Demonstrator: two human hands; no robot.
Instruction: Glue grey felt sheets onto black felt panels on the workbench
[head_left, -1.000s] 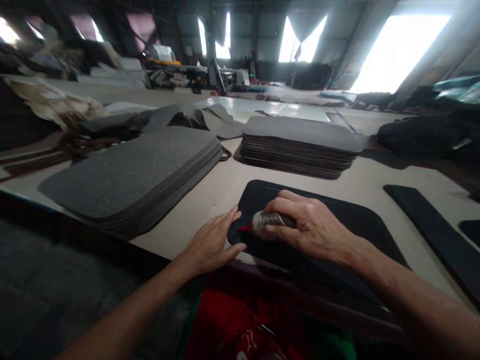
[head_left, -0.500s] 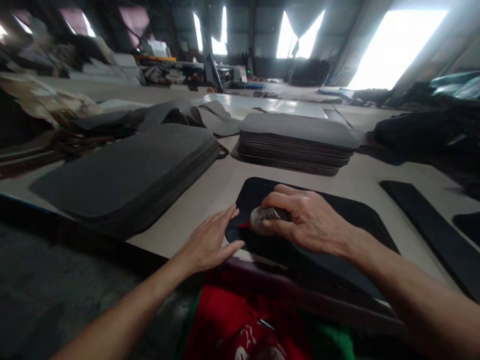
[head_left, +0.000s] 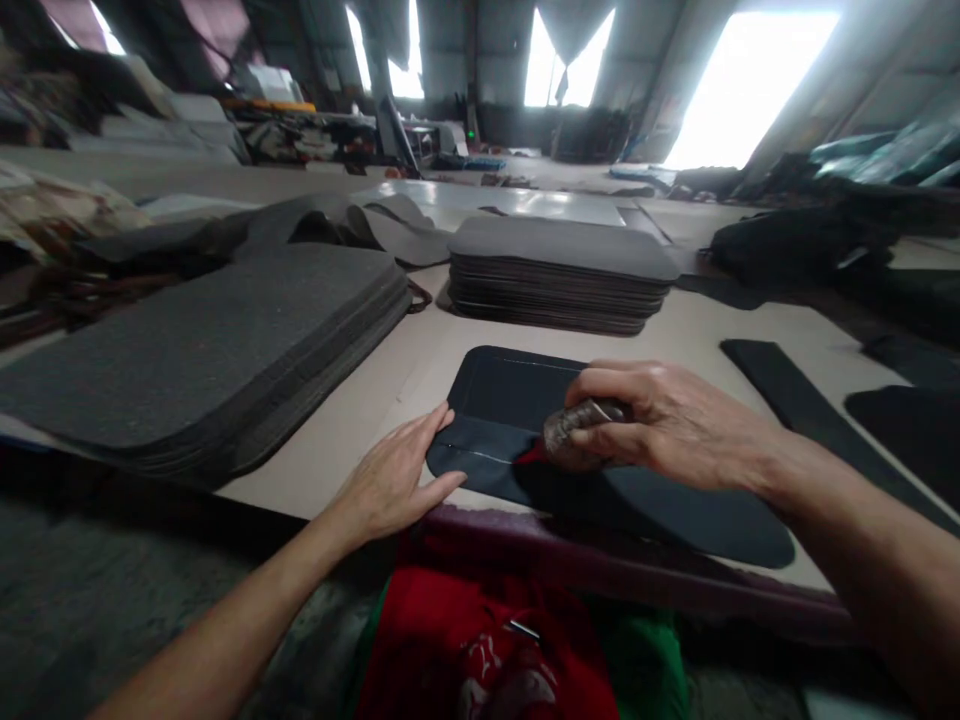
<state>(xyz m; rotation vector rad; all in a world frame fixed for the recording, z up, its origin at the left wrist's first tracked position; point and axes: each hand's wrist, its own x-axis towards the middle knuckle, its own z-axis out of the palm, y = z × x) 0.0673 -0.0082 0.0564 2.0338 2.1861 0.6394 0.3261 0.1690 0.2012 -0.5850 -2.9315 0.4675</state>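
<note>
A black rounded panel lies flat at the near edge of the table. Along its left half runs a thin pale line, and a second pale line follows its far edge. My left hand rests at the panel's left end, fingers stretched out and touching its edge. In my right hand is a hand tool with a rough, grey-brown wrapped grip and a red tip. That tip meets the panel at the right end of the near line; its exact kind cannot be made out.
Left of the panel stands a thick stack of grey sheets; behind it is another stack of rounded grey pieces. Black strips lie to the right. A dark heap sits at the back right. The table's near edge runs close by.
My right hand has moved the tool rightward along the panel, and a pale line now shows to the left of its tip. My left hand stays at the left end. The view has shifted slightly.
</note>
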